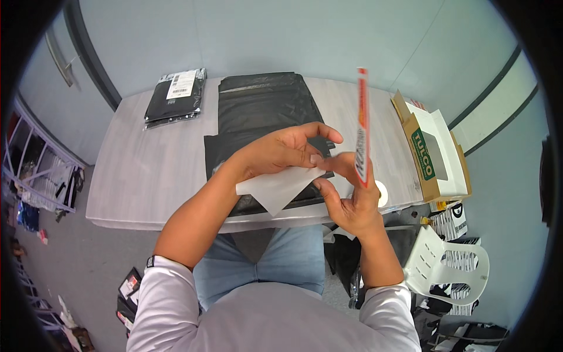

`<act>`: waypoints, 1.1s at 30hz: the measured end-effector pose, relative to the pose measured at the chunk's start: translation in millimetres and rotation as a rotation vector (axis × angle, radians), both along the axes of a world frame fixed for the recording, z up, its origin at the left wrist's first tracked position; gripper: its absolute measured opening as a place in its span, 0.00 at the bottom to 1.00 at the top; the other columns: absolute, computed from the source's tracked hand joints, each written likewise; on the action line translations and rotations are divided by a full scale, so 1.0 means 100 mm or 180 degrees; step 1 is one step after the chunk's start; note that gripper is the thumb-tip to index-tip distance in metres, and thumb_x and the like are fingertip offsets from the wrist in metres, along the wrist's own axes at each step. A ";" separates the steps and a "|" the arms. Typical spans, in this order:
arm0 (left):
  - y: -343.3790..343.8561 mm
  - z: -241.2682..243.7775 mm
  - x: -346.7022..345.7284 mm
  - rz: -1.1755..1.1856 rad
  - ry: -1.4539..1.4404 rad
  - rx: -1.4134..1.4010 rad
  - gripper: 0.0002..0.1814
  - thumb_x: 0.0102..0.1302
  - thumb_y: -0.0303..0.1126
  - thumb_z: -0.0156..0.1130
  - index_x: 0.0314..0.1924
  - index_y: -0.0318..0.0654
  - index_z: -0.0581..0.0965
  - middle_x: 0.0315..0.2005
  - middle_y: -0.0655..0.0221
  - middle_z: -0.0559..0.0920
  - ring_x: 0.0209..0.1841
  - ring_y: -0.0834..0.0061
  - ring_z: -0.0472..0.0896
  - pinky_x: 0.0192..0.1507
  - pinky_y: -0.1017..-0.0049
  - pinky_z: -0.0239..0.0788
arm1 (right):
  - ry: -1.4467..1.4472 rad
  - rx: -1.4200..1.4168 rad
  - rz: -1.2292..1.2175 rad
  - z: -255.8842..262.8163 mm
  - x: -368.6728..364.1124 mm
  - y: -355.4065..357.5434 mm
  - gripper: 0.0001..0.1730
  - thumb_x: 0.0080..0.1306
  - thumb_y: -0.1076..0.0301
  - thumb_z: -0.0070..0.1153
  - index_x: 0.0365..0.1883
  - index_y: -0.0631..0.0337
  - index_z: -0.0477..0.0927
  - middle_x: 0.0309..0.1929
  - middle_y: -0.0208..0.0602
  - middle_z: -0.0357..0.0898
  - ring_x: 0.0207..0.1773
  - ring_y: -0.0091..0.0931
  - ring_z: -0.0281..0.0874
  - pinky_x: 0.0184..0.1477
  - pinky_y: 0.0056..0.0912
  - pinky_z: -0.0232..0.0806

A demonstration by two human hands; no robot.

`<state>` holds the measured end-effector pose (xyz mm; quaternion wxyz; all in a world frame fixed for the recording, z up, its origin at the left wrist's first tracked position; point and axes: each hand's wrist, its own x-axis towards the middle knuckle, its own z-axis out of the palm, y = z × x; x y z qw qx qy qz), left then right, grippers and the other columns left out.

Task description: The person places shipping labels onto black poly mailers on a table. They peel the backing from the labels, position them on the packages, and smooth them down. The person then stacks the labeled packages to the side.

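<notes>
Before me, above the front edge of a table, my left hand (288, 152) holds a creased white paper sheet (277, 189) under its palm and thumb. One corner of the sheet reaches the fingertips of my right hand (352, 193), which touch the left thumb. A narrow red-and-white printed strip (363, 127), seen almost edge-on, stands up from the fingers of my right hand; how they grip it is partly hidden. Below both hands lie stacked black plastic mailer bags (264, 103). A white roll (382, 193) shows partly behind my right wrist.
Clear-wrapped black packages (176, 99) with a white label lie at the table's (132, 163) back left. An open cardboard box (424, 154) stands at its right end. A white plastic chair (444, 264) is to the lower right, and black packets (128, 295) lie on the floor at left.
</notes>
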<state>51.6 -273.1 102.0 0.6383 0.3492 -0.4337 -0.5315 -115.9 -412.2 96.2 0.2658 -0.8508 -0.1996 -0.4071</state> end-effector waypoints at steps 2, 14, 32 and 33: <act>0.06 0.02 -0.05 0.0033 -0.0006 0.0080 0.28 0.69 0.26 0.63 0.67 0.41 0.68 0.36 0.68 0.84 0.36 0.83 0.83 0.40 0.82 0.73 | 0.0038 -0.0099 -0.0030 0.02 -0.03 0.04 0.50 0.60 0.82 0.67 0.77 0.62 0.53 0.41 0.45 0.84 0.44 0.36 0.80 0.49 0.39 0.72; 0.13 0.00 -0.01 0.0272 -0.0507 0.0445 0.25 0.67 0.27 0.64 0.64 0.42 0.72 0.30 0.75 0.81 0.33 0.86 0.79 0.37 0.82 0.71 | -0.0002 0.0074 0.0135 0.06 -0.29 -0.01 0.47 0.57 0.86 0.67 0.74 0.66 0.60 0.36 0.37 0.81 0.38 0.30 0.76 0.41 0.31 0.69; -0.39 -1.46 -1.81 -0.0043 -0.2349 -0.0066 0.14 0.64 0.19 0.56 0.49 0.34 0.81 0.44 0.63 0.85 0.48 0.68 0.84 0.52 0.68 0.75 | -0.0405 0.0512 -0.2074 1.03 -2.64 -1.51 0.53 0.65 0.74 0.68 0.81 0.56 0.49 0.33 0.34 0.80 0.35 0.23 0.80 0.37 0.29 0.76; -0.69 -1.59 -2.05 -0.0224 -0.2294 -0.0233 0.12 0.66 0.21 0.57 0.49 0.34 0.81 0.45 0.63 0.86 0.48 0.70 0.84 0.52 0.69 0.74 | -0.0414 0.0654 -0.2049 1.01 -2.67 -1.51 0.54 0.63 0.76 0.69 0.81 0.56 0.48 0.32 0.34 0.80 0.34 0.22 0.79 0.35 0.27 0.76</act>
